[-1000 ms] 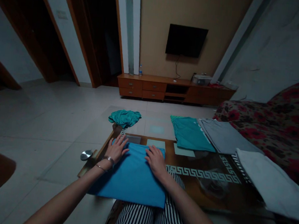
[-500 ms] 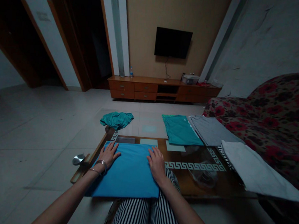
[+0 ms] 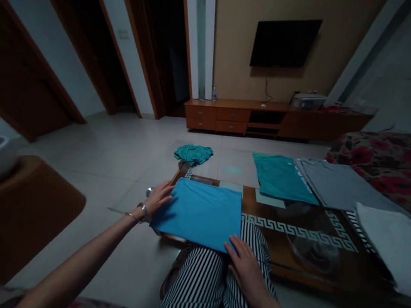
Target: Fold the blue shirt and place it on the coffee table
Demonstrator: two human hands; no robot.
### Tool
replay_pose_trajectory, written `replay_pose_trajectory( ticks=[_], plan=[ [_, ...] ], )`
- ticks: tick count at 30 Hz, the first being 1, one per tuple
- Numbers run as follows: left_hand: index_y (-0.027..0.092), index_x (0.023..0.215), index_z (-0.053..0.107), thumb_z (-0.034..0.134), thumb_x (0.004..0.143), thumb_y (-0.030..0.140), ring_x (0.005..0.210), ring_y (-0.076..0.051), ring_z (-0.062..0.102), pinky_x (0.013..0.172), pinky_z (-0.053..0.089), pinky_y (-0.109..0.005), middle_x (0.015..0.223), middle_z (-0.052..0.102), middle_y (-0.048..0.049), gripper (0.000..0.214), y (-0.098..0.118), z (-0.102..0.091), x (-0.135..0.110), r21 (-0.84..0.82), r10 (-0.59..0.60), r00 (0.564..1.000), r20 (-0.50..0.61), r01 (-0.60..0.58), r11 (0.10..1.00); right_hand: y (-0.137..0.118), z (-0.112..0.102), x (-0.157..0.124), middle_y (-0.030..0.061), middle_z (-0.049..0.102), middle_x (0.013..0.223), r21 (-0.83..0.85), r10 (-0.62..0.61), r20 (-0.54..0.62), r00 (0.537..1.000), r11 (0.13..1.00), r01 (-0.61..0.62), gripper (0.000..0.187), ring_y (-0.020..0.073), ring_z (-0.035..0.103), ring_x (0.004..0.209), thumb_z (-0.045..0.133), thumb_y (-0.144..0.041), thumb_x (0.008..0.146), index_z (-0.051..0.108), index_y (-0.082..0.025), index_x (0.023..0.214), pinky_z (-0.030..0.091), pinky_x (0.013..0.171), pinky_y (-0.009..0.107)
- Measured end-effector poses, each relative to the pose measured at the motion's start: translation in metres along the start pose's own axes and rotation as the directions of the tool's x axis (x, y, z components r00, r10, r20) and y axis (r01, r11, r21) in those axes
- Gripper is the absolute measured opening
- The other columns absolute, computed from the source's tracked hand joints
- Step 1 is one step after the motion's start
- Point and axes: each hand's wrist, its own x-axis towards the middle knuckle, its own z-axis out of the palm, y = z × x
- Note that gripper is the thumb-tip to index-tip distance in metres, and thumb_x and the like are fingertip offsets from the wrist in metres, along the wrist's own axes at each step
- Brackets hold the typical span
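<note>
Blue fabric point(image 3: 204, 213), pretty smooth and laid in a flat, roughly rectangular slab, sits at the near side of a glass table point(image 3: 280, 247) with Greek-key trim, just above striped trousers point(image 3: 200, 284). Left hand point(image 3: 159, 198) is open, fingers spread at its left edge; right hand point(image 3: 244, 264) is loosely open at the near right corner. Wrinkly teal bundle point(image 3: 193, 154) behind.

a black television point(image 3: 285, 42) hangs above a wooden cabinet point(image 3: 321, 126) bearing a bottle point(image 3: 214, 94) and, seemingly, a plastic box point(image 3: 307, 102).
</note>
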Motion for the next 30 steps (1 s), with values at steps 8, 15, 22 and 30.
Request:
replay_pose_trajectory(
  ticks=[8,15,22,30],
  plan=[
    [0.028,0.144,0.032,0.055,0.085,0.026,0.138,-0.027,0.028,0.111,0.021,-0.051,0.149,0.034,-0.0095,0.063,0.045,0.022,-0.100,0.328,0.207,0.969,0.138,-0.242,0.913,-0.005,0.005,0.018,0.0106,0.062,0.112,-0.194,-0.025,-0.096,0.995,0.981,0.006,0.050,0.0245,0.055,0.104,0.043,-0.001,0.081,0.056,-0.022,0.124,0.045,0.092,0.043],
    [0.025,0.124,0.057,0.038,0.090,0.007,0.112,-0.020,0.055,0.101,0.034,-0.043,0.118,0.064,-0.0076,0.043,0.027,0.052,-0.109,0.336,0.244,0.962,-0.121,-0.191,0.922,-0.004,0.001,0.022,0.0095,0.061,0.103,-0.190,-0.079,-0.103,0.992,0.980,0.059,0.039,0.0212,0.054,0.096,0.042,-0.004,0.086,0.058,-0.019,0.120,0.045,0.084,0.037],
    [0.021,0.113,0.061,0.037,0.091,0.009,0.089,-0.019,0.056,0.090,0.041,-0.039,0.096,0.066,-0.0068,0.035,0.025,0.045,-0.120,0.361,0.317,0.934,-0.165,-0.242,0.900,-0.011,-0.007,0.017,0.0058,0.058,0.089,-0.153,-0.057,-0.064,0.996,0.987,0.046,0.030,0.0195,0.052,0.085,0.052,-0.010,0.086,0.060,-0.018,0.114,0.042,0.076,0.032],
    [0.020,0.095,0.063,0.038,0.091,0.011,0.079,-0.017,0.051,0.083,0.040,-0.035,0.079,0.059,-0.0046,0.028,0.040,0.013,-0.112,0.324,0.398,0.917,-0.006,-0.375,0.869,-0.013,-0.040,0.019,0.0036,0.056,0.079,-0.107,-0.083,-0.046,0.995,0.991,0.078,0.016,0.0182,0.050,0.077,0.053,-0.013,0.086,0.066,-0.021,0.092,0.038,0.068,0.030]
  ],
)
